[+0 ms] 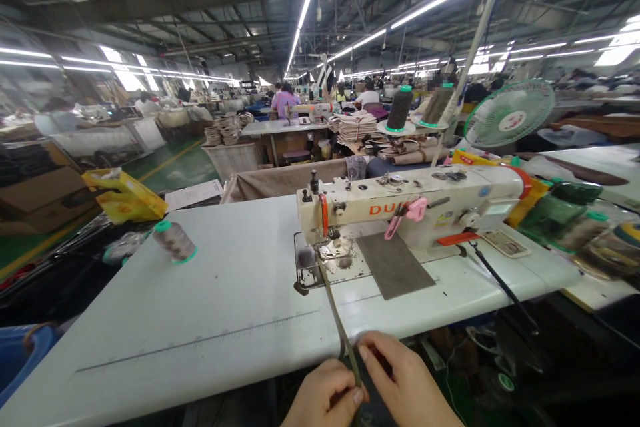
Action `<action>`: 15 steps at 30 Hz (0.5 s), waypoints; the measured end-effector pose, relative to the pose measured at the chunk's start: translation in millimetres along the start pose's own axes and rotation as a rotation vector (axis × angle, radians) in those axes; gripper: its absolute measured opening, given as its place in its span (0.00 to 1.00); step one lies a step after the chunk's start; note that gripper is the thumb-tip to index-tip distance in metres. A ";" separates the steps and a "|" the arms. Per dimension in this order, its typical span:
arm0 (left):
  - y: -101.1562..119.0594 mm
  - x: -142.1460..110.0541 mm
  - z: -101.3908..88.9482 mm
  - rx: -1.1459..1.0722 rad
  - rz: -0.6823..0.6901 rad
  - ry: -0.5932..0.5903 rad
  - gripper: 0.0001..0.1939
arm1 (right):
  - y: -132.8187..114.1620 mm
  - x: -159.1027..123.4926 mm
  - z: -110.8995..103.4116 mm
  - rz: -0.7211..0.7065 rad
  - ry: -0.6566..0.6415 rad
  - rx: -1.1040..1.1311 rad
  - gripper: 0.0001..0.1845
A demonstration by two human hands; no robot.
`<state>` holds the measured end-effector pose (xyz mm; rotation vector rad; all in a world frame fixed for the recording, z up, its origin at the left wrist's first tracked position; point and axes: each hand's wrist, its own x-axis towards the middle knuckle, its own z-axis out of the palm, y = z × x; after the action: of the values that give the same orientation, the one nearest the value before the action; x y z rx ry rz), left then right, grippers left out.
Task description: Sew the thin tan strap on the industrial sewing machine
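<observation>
A narrow olive fabric strip point(336, 312) runs from under the presser foot of a white sewing machine point(410, 203) across the white table point(200, 307) to the near edge. My left hand point(325, 395) pinches the strip's near end at the table edge. Just to its right, my right hand point(405, 380) has its fingers closed on the same strip. A dark grey fabric patch point(395, 265) lies flat on the machine bed.
A thread cone point(174, 240) lies on its side at the table's far left, near a yellow bag point(125, 197). A green fan point(509, 113) and two upright thread cones point(400, 108) stand behind the machine. Clutter sits at right; a blue bin point(20, 353) at lower left. Other workers sit far back.
</observation>
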<state>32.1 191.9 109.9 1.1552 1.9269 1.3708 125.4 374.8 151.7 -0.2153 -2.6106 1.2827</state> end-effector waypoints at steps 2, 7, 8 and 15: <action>-6.4 -0.3 2.0 0.002 0.039 -0.029 0.31 | 5.7 -0.8 5.3 0.090 -0.108 0.174 0.26; -18.3 -3.5 10.3 -0.018 0.152 -0.025 0.35 | 22.2 -5.4 26.5 0.261 -0.286 0.739 0.32; -17.9 -4.4 10.5 -0.018 0.166 -0.026 0.36 | 24.1 -7.6 30.3 0.286 -0.294 0.818 0.31; 6.0 -7.0 1.9 0.062 0.081 -0.230 0.39 | 9.9 -18.2 32.6 0.384 -0.266 1.161 0.23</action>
<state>39.3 187.7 114.2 1.3706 1.7872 1.1683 134.7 351.8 122.0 -0.3389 -1.5805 2.8292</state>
